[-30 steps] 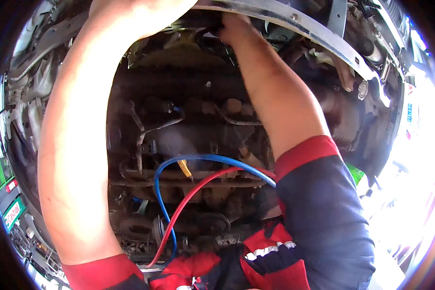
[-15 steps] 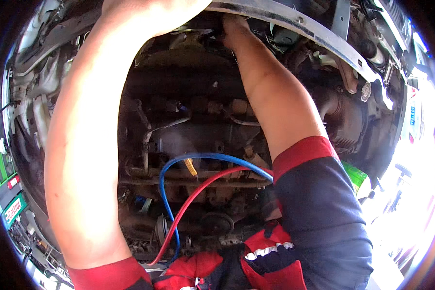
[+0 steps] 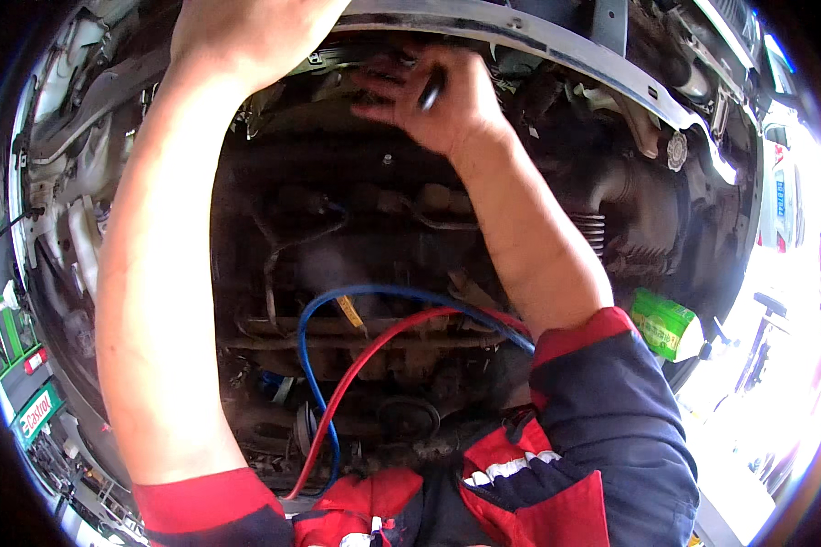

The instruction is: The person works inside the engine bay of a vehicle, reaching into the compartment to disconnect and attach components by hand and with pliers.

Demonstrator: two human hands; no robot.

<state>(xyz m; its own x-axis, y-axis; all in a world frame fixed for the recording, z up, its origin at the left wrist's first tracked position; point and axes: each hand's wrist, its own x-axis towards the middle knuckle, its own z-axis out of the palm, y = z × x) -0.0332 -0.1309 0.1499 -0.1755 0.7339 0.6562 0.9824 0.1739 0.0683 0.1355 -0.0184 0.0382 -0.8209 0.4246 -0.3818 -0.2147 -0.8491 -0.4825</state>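
My left hand (image 3: 255, 36) is raised at the top left beside the pale metal crossbar (image 3: 483, 20). Its fingers run past the picture's upper edge, so what they touch is hidden. Below the bar, my right hand (image 3: 461, 105) is in view with its palm showing and its fingers pointing left, smeared by motion. A small, dark, shiny object (image 3: 431, 88) lies against that palm; its kind is too blurred to tell. Between my forearms is the dark engine bay (image 3: 337, 210) of a car. A blue hose (image 3: 383, 290) and a red hose (image 3: 345, 387) loop across its near side.
A yellow tag or handle (image 3: 350, 312) shows behind the hoses. A green package (image 3: 664, 324) stands right of my right sleeve. Green-framed shop equipment (image 3: 14, 337) is at the left rim. Another vehicle (image 3: 783, 191) stands in bright light at the far right.
My right hand has come out from under the crossbar toward me, its palm and the dark object now visible. My left hand has shifted slightly left. More of the green package shows.
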